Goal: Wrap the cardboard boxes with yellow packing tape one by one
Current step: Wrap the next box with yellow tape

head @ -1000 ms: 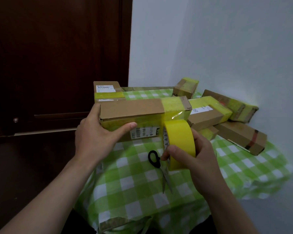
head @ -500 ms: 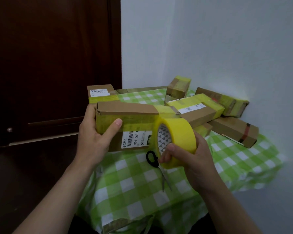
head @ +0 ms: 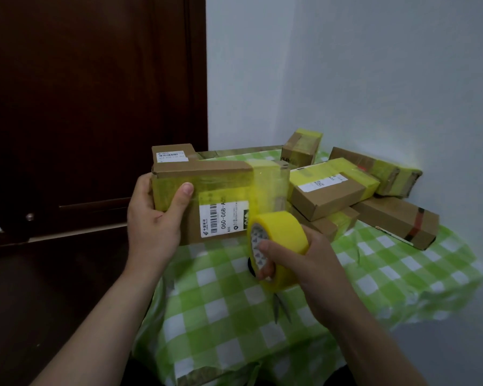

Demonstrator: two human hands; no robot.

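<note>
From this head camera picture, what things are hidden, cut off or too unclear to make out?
All in the head view:
- Scissors: handles mostly behind the tape roll and right hand.
- Held box: far side and underside face away, so tape coverage there is unknown.
- Its label: small print too small; right end under the stretched tape.
- Left hand: fingertips behind the box.
- Rear box label: blurred.

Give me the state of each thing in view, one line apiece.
held box: held up, partly wrapped in yellow tape.
tape roll: strip drawn out, stuck to the held box.
left hand: grips the held box's end.
right hand: grips the tape roll.
scissors: lying on the tablecloth, partly hidden.
</note>
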